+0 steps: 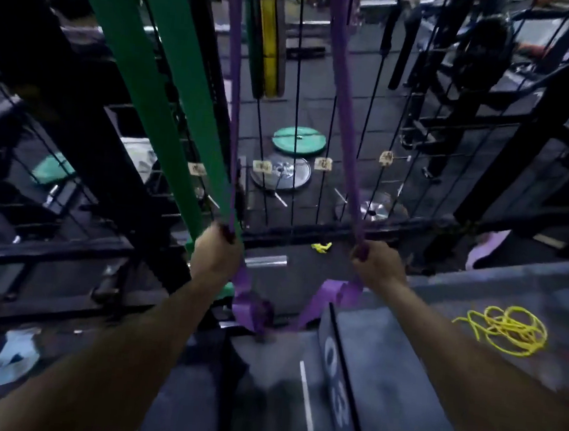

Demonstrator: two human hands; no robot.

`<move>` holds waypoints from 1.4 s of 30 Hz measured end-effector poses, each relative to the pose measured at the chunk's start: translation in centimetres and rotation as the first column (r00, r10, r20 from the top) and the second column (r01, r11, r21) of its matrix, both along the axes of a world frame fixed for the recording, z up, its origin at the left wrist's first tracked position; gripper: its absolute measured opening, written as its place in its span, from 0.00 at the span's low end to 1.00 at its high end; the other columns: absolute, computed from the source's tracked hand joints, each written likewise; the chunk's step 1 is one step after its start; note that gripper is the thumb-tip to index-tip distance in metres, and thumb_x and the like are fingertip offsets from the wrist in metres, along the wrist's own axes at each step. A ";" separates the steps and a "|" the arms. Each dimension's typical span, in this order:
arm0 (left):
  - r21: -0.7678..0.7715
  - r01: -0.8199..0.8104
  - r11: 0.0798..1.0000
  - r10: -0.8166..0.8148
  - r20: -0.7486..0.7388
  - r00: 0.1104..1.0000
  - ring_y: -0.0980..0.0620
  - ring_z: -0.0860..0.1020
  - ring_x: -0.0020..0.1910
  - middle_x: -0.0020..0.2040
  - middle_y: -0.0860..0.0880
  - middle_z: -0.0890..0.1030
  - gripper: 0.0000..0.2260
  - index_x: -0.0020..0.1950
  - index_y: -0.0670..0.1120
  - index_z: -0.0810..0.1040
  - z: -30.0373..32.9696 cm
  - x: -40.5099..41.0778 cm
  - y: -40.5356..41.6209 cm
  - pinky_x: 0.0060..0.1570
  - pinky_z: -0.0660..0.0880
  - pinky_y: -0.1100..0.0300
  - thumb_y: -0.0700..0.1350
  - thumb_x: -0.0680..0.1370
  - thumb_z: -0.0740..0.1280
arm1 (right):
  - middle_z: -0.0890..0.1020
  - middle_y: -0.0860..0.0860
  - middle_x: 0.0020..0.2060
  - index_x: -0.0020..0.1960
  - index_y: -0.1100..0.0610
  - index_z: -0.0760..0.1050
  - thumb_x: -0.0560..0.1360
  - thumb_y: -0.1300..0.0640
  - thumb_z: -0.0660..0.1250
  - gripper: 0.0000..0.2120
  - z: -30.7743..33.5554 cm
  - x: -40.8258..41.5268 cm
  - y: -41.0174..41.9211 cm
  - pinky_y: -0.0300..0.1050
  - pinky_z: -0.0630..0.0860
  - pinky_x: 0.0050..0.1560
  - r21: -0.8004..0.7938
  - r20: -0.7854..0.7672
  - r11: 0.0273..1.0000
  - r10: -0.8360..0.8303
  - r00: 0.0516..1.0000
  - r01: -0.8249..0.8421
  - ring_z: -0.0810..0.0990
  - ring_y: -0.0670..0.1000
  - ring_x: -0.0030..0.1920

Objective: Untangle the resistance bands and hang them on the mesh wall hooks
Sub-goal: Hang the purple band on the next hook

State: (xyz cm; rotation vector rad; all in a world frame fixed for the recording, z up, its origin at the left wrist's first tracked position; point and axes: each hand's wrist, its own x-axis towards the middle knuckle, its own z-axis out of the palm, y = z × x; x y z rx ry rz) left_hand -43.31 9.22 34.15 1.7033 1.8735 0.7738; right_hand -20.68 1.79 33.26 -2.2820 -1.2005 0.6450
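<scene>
Both hands clench the purple band: left hand (216,249) and right hand (377,264) each grip one strand (346,107) rising above; twisted slack (254,310) droops between. Green band (141,65) beside the left grip risks re-tangling.

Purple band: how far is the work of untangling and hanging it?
The green band already hangs along the mesh wall. In hand: the left hand and right hand each grip a strand of the purple band, whose lower part is twisted. Left: the yellow band lies loose.
</scene>
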 end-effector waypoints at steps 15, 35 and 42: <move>-0.120 0.237 0.964 -0.189 0.318 0.929 0.49 0.71 0.36 0.37 0.45 0.74 0.04 0.42 0.46 0.73 -13.4 2.4 -10.4 0.37 0.67 0.59 0.39 0.70 0.66 | 0.81 0.57 0.41 0.46 0.61 0.76 0.68 0.64 0.68 0.07 -12.8 -2.7 -6.9 0.54 0.76 0.45 0.013 -0.212 0.966 0.255 0.943 -0.259 0.79 0.58 0.42; -0.247 0.309 0.919 -0.171 0.456 0.873 0.56 0.66 0.35 0.38 0.51 0.68 0.15 0.44 0.47 0.68 -19.2 0.9 -12.2 0.29 0.66 0.72 0.30 0.64 0.58 | 0.79 0.55 0.36 0.42 0.60 0.78 0.69 0.60 0.70 0.03 -18.0 -3.4 -7.4 0.47 0.71 0.39 -0.031 -0.196 0.964 0.254 0.947 -0.265 0.78 0.58 0.41; -0.371 0.402 0.837 -0.319 0.266 0.909 0.55 0.74 0.40 0.39 0.50 0.78 0.06 0.45 0.45 0.78 -25.0 -0.5 -14.6 0.40 0.71 0.69 0.34 0.73 0.68 | 0.80 0.52 0.39 0.44 0.59 0.79 0.67 0.64 0.72 0.07 -21.9 -4.6 -8.4 0.58 0.77 0.53 -0.079 -0.332 0.924 0.331 0.883 -0.375 0.78 0.56 0.44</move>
